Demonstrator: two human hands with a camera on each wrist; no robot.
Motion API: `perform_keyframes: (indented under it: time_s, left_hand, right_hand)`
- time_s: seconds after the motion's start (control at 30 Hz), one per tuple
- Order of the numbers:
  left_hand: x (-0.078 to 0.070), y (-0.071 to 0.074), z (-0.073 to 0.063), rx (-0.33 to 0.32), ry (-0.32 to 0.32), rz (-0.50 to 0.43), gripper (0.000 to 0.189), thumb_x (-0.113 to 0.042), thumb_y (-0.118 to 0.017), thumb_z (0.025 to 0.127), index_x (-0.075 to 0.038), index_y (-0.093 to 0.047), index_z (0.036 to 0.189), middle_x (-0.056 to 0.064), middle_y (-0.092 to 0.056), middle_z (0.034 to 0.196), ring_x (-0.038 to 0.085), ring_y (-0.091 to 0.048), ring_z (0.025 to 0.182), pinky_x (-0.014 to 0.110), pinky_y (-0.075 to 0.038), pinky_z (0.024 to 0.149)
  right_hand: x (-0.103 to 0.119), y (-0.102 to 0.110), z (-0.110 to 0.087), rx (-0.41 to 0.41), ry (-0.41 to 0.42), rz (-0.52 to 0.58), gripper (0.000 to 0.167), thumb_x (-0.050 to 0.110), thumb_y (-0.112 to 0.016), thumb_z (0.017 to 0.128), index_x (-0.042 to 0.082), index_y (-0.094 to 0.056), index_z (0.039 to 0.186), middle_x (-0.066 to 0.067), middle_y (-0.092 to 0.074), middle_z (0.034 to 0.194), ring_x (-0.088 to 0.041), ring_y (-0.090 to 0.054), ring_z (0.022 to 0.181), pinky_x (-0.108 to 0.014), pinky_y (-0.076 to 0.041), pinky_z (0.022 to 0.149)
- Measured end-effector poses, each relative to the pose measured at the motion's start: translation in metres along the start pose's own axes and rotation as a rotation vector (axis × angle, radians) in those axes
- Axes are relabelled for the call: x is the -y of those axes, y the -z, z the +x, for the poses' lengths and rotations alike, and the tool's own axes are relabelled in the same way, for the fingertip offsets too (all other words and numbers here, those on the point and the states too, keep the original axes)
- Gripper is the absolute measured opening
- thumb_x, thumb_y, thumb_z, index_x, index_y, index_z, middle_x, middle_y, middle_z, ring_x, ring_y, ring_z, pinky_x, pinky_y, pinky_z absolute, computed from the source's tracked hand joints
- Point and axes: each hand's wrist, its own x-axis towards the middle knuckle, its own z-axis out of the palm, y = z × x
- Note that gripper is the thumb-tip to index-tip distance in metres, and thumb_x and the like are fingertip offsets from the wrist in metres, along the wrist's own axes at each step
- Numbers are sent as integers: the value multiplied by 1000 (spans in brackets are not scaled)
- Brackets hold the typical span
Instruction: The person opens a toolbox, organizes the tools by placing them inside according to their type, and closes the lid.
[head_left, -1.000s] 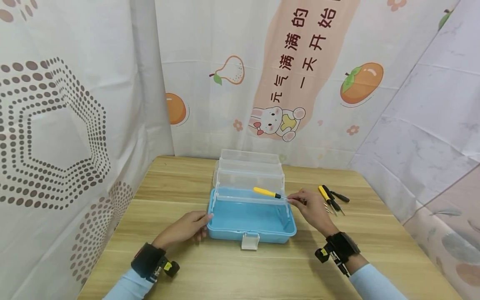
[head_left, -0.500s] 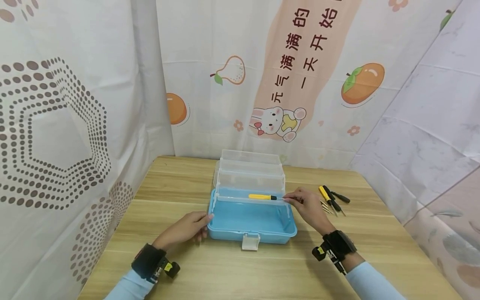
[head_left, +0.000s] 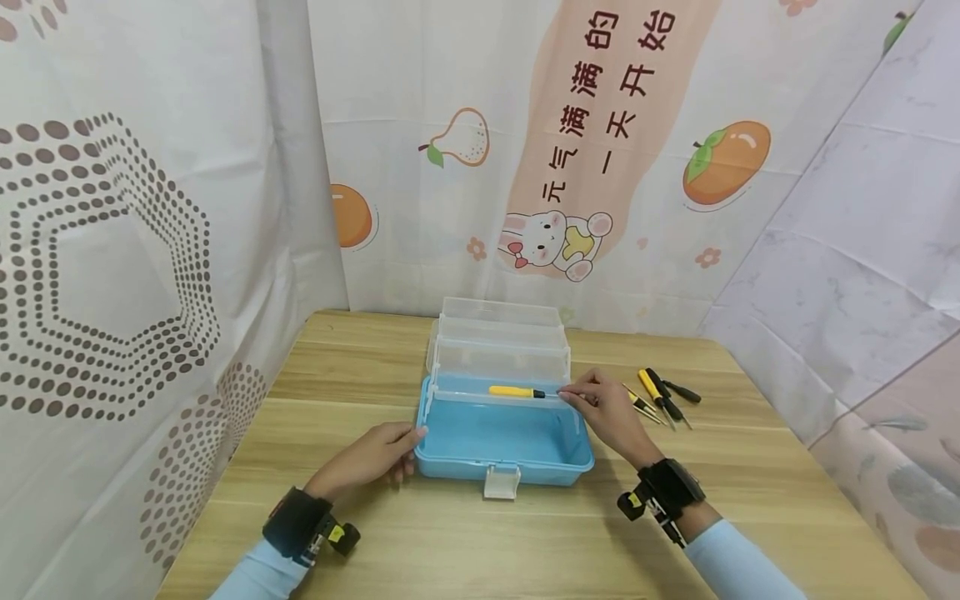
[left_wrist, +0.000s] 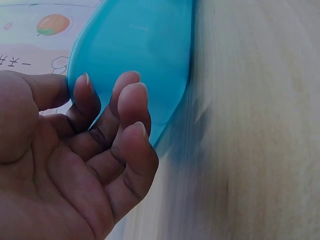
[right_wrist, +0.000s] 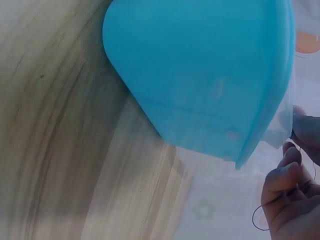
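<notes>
A blue toolbox (head_left: 457, 469) stands with its lid folded back and clear trays (head_left: 504, 362) raised behind it. My left hand (head_left: 375, 454) grips the left rim, thumb and forefinger pinching the edge in the left wrist view, other fingers curled beside the blue wall (left_wrist: 145, 50). My right hand (head_left: 609, 414) pinches the thin shaft end of a screwdriver with a yellow handle (head_left: 513, 392). That screwdriver lies level along the lowest clear tray, handle pointing left. In the right wrist view my right hand (right_wrist: 292, 192) is at the tray's end, and the handle is hidden.
Right of the toolbox lie a yellow-handled screwdriver (head_left: 649, 387), several black-handled ones (head_left: 684, 392) and some slim brass-coloured pieces (head_left: 647, 410). A white latch (head_left: 501, 482) hangs at the toolbox's front. A printed curtain (head_left: 420, 75) closes off the back of the wooden table (head_left: 360, 333).
My right hand has moved left and slightly up, taking the screwdriver with it. The handle has gone from tilted to level along the tray. My left hand stays on the rim.
</notes>
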Motion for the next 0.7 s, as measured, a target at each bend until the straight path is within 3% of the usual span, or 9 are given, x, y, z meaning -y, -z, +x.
perform_keyframes:
  time_s: [0.17,0.33,0.47,0.6,0.7]
  left_hand:
    - [-3,1,0,3,-5,21,45,-41,-44,111,-3,-60,94,7,-65,81,20,-62,67,30,-53,60]
    - [-4,2,0,-2,1,39,43,-41,-45,111,-5,-59,93,7,-64,81,20,-61,67,29,-49,57]
    - [-4,2,0,0,2,29,43,-42,-45,111,-6,-59,93,7,-64,80,20,-61,67,29,-50,58]
    - [-3,1,0,-2,3,22,43,-42,-45,111,-6,-59,93,6,-64,80,20,-61,67,30,-52,60]
    - [-3,2,0,0,4,20,43,-43,-45,111,-6,-59,94,7,-64,81,20,-61,67,31,-52,60]
  right_hand:
    - [-6,4,-5,-21,21,4,14,15,-71,99,12,-81,108,3,-61,95,-12,-53,74,-27,-43,62]
    - [-20,16,-12,-110,4,19,15,19,-70,101,12,-80,109,1,-65,93,-12,-51,69,-26,-41,58]
    - [-45,36,-18,-133,-121,-40,20,22,-68,102,9,-78,112,-7,-68,93,-18,-51,67,-27,-39,55]
    - [-91,57,-32,-39,-258,-113,25,16,-69,101,-2,-73,118,-22,-70,103,-32,-65,81,-37,-50,61]
    - [-130,68,-48,42,-350,-143,34,18,-73,97,-8,-67,120,-30,-69,107,-43,-67,92,-48,-54,69]
